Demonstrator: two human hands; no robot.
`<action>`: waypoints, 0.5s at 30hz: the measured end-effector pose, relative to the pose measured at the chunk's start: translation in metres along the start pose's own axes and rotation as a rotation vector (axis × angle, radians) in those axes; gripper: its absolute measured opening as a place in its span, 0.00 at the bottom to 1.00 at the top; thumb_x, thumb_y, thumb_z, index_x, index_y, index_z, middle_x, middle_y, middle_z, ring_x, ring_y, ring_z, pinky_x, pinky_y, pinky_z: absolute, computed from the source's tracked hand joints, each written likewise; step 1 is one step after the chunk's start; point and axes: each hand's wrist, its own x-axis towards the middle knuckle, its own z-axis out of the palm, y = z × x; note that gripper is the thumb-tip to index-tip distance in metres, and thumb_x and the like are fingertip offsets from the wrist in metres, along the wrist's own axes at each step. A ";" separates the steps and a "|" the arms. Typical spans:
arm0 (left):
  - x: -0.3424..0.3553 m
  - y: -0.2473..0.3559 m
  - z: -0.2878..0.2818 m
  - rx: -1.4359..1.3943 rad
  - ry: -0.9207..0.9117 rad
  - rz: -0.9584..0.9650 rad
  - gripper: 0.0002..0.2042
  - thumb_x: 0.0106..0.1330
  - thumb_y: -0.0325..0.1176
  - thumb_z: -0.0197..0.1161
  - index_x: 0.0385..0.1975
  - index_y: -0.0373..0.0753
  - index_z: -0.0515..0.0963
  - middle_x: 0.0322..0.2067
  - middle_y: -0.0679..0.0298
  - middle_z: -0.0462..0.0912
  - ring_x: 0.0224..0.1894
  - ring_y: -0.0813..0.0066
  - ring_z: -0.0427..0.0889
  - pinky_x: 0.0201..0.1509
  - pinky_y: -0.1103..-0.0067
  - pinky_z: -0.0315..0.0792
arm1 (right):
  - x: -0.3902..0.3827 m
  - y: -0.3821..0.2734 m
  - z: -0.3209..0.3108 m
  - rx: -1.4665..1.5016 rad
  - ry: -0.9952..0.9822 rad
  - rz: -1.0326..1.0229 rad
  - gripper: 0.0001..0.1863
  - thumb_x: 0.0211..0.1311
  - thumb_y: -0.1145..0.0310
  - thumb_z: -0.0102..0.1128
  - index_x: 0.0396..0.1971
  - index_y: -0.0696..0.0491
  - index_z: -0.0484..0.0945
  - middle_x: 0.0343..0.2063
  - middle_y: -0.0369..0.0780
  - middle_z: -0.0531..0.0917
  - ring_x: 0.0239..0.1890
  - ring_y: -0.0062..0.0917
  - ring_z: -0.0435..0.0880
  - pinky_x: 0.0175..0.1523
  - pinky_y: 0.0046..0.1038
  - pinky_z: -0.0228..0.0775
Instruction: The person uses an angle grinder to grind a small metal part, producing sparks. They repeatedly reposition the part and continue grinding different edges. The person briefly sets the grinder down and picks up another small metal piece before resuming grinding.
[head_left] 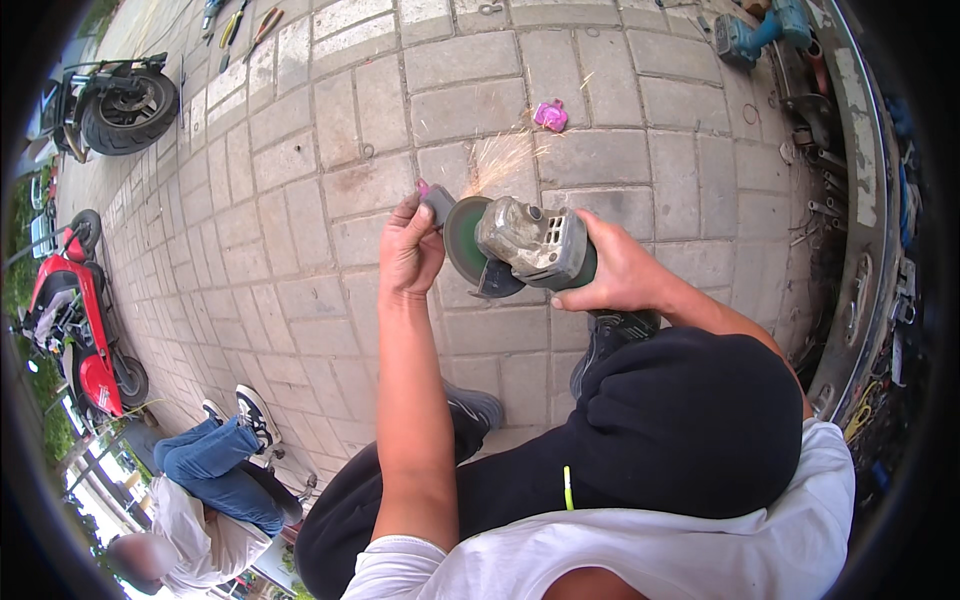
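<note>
My right hand is wrapped round the body of a worn angle grinder. Its greenish disc points left, with a dark guard below it. Between the fingers and thumb of my left hand, a small flat dark-grey piece is pinched at the disc's upper left edge. Sparks spray from there away from me. A bit of pink shows by my left fingertips. Farther out, a small crumpled-looking pink thing lies on the paving.
Pliers lie at the far left, and a teal power tool at the far right. A metal-edged rack with wrenches runs along the right. A motorcycle wheel, a red scooter and a seated person are at left.
</note>
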 end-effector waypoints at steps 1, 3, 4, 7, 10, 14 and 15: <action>0.000 0.000 0.000 0.001 -0.001 0.001 0.14 0.64 0.23 0.64 0.49 0.35 0.78 0.47 0.57 0.84 0.49 0.69 0.82 0.57 0.72 0.74 | 0.000 -0.001 0.000 0.001 -0.004 0.006 0.52 0.35 0.59 0.78 0.58 0.73 0.60 0.44 0.58 0.81 0.49 0.42 0.82 0.55 0.34 0.71; 0.000 0.000 0.000 0.003 0.000 0.002 0.14 0.64 0.23 0.64 0.49 0.35 0.78 0.47 0.57 0.84 0.48 0.69 0.82 0.57 0.72 0.74 | 0.000 -0.004 -0.001 0.004 -0.014 0.018 0.52 0.35 0.59 0.78 0.58 0.73 0.60 0.44 0.58 0.81 0.49 0.43 0.82 0.55 0.34 0.71; 0.000 0.000 -0.001 0.004 -0.004 -0.002 0.14 0.64 0.23 0.64 0.49 0.35 0.79 0.47 0.57 0.84 0.48 0.69 0.82 0.57 0.72 0.74 | 0.001 -0.005 -0.001 -0.001 -0.017 0.020 0.52 0.35 0.59 0.78 0.58 0.74 0.60 0.44 0.58 0.81 0.49 0.43 0.82 0.55 0.34 0.71; -0.001 0.001 -0.001 0.006 -0.013 -0.011 0.13 0.64 0.23 0.64 0.48 0.35 0.79 0.47 0.57 0.84 0.48 0.69 0.82 0.57 0.72 0.74 | 0.001 -0.005 -0.002 -0.016 -0.015 0.018 0.52 0.34 0.59 0.78 0.58 0.74 0.60 0.44 0.58 0.81 0.49 0.43 0.82 0.55 0.34 0.71; -0.001 0.002 0.002 0.005 -0.016 -0.013 0.13 0.64 0.24 0.64 0.48 0.35 0.79 0.46 0.58 0.84 0.48 0.69 0.83 0.56 0.72 0.75 | 0.001 0.000 0.000 -0.023 -0.001 0.002 0.52 0.34 0.58 0.78 0.57 0.74 0.60 0.43 0.58 0.81 0.48 0.43 0.82 0.55 0.34 0.71; -0.002 0.002 0.003 0.011 -0.018 -0.011 0.13 0.64 0.24 0.64 0.48 0.35 0.79 0.46 0.58 0.84 0.47 0.69 0.83 0.56 0.72 0.75 | 0.000 -0.001 0.000 -0.020 -0.004 0.000 0.52 0.34 0.58 0.78 0.57 0.74 0.61 0.43 0.58 0.81 0.48 0.43 0.82 0.55 0.34 0.71; -0.001 0.002 0.003 0.014 -0.017 -0.010 0.13 0.64 0.24 0.64 0.48 0.35 0.79 0.46 0.58 0.84 0.47 0.69 0.83 0.56 0.72 0.75 | 0.001 -0.002 0.000 -0.018 -0.006 0.002 0.52 0.34 0.58 0.78 0.57 0.74 0.61 0.43 0.58 0.81 0.48 0.43 0.82 0.54 0.34 0.71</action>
